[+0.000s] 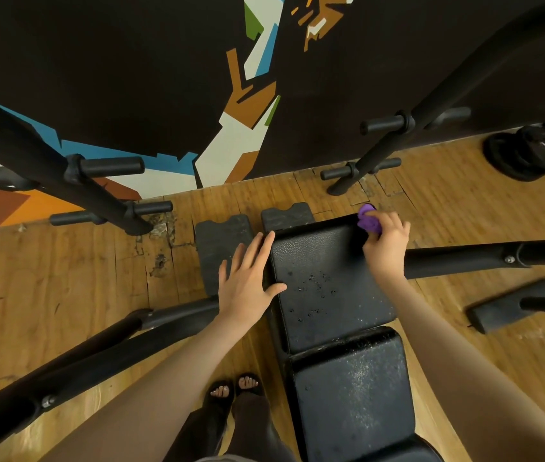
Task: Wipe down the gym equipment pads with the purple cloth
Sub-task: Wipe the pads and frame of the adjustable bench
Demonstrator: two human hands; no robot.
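Right hand (386, 243) grips bunched purple cloth (369, 220) at far right corner of upper pad (324, 281). Left hand (248, 276) flat, fingers straight, on pad's left edge. Lower pad (351, 395) dusty. No readable writing.

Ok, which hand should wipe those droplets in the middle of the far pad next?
Right. The right hand already grips the purple cloth at the far pad's corner, probably one pull from the droplets. The left hand lies flat on the pad's left edge.
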